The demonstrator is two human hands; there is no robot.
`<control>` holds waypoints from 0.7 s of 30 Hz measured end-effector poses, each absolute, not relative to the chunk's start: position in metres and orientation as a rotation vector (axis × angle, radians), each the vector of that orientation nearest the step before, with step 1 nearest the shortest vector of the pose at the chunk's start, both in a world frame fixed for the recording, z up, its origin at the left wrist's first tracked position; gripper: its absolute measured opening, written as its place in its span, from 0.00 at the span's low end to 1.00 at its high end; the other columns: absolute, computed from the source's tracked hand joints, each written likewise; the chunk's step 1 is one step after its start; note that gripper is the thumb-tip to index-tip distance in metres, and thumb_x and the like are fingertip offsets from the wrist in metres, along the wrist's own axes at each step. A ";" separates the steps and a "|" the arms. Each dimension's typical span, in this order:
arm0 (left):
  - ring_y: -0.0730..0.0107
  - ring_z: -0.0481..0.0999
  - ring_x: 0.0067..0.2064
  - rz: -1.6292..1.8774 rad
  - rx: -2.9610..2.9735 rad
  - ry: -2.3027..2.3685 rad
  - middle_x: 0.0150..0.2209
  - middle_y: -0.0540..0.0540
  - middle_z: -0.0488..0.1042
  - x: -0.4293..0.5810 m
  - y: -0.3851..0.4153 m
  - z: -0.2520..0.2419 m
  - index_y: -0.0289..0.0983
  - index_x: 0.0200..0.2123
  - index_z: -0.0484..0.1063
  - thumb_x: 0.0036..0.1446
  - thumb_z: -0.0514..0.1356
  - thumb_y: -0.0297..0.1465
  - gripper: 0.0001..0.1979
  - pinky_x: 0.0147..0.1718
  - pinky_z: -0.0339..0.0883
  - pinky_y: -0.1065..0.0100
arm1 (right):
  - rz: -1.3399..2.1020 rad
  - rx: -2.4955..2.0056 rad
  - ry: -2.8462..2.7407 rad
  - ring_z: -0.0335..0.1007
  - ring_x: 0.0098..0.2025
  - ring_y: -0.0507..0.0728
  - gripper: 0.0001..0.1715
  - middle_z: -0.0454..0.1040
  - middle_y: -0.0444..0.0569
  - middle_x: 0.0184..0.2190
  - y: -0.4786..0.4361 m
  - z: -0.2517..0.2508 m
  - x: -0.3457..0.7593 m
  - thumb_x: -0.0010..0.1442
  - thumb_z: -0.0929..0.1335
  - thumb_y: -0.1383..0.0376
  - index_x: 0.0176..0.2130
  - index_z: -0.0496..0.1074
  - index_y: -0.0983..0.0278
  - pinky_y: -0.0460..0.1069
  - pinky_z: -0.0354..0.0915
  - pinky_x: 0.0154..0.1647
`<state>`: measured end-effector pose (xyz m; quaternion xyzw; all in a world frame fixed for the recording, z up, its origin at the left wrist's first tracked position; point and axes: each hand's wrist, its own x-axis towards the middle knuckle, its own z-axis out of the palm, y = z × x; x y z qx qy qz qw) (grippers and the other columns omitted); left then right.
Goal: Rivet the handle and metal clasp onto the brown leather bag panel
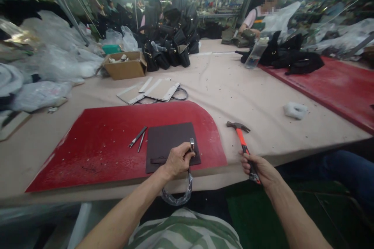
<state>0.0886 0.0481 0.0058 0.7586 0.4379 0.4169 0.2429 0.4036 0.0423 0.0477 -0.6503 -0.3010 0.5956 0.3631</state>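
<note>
Metal punch (192,144) stands upright on the dark brown leather panel (172,146), long axis vertical, struck end up, tip down near the panel's right edge, just above a small strap piece (159,160). Left hand (178,159) is wrapped round its shank, fingers closed tight on it; only the top of the tool shows above the fist. Looks like solid steel: stiff, heavy for its size, smooth, so prob. slippery. Best held low on the shank, as now, w/ fingers clear of the top.

Right hand (258,167) is clamped on the hammer (242,144) at the lower end of the orange handle. Handle runs from the hand up and away, head pointing left, hovering just over the table edge (280,155). Head-heavy tool, rigid; an end grip gives swing.

Panel is flat, thin, likely flexible, lying on a red mat (111,140). Two slim metal tools (138,138) lie on the mat left of the panel. A plastic-wrapped loop (178,194) hangs below the left hand off the table edge. Farther out: grey boards (157,90), cardboard box (125,66), black bags (172,46), another person (260,13) at the far side.
</note>
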 end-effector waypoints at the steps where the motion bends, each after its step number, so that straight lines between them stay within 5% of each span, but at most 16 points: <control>1: 0.64 0.78 0.43 1.144 2.076 1.200 0.41 0.45 0.77 0.089 0.048 0.006 0.39 0.40 0.71 0.60 0.57 0.26 0.06 0.45 0.72 0.65 | 1.605 -1.588 -0.701 0.58 0.22 0.52 0.12 0.63 0.46 0.27 0.049 0.056 0.404 0.55 0.66 0.61 0.39 0.66 0.64 0.44 0.58 0.20; 7: 0.64 0.78 0.41 1.166 2.046 1.216 0.39 0.46 0.77 0.091 0.047 0.008 0.39 0.40 0.71 0.59 0.58 0.26 0.06 0.43 0.72 0.66 | 1.529 -1.517 -0.665 0.45 0.16 0.48 0.08 0.52 0.38 0.23 0.062 0.097 0.373 0.63 0.63 0.62 0.33 0.60 0.62 0.41 0.47 0.14; 12: 0.64 0.78 0.41 1.154 2.063 1.212 0.39 0.45 0.77 0.091 0.048 0.011 0.39 0.37 0.71 0.58 0.58 0.26 0.05 0.43 0.72 0.66 | 0.971 -1.531 -1.315 0.53 0.16 0.51 0.21 0.60 0.40 0.21 0.021 0.137 0.357 0.67 0.62 0.46 0.34 0.61 0.60 0.45 0.51 0.15; 17: 0.65 0.77 0.39 1.148 2.054 1.202 0.38 0.46 0.77 0.091 0.047 0.009 0.39 0.38 0.72 0.58 0.58 0.26 0.05 0.42 0.72 0.66 | 0.465 -1.525 -2.165 0.55 0.17 0.55 0.25 0.60 0.42 0.17 -0.004 0.153 0.366 0.70 0.58 0.47 0.28 0.60 0.59 0.51 0.46 0.20; 21: 0.66 0.77 0.40 1.137 2.040 1.212 0.38 0.46 0.77 0.093 0.047 0.009 0.39 0.38 0.72 0.59 0.58 0.26 0.05 0.43 0.72 0.66 | 0.294 -1.482 -2.166 0.55 0.15 0.55 0.25 0.60 0.42 0.16 -0.011 0.177 0.357 0.72 0.57 0.47 0.29 0.60 0.58 0.51 0.46 0.19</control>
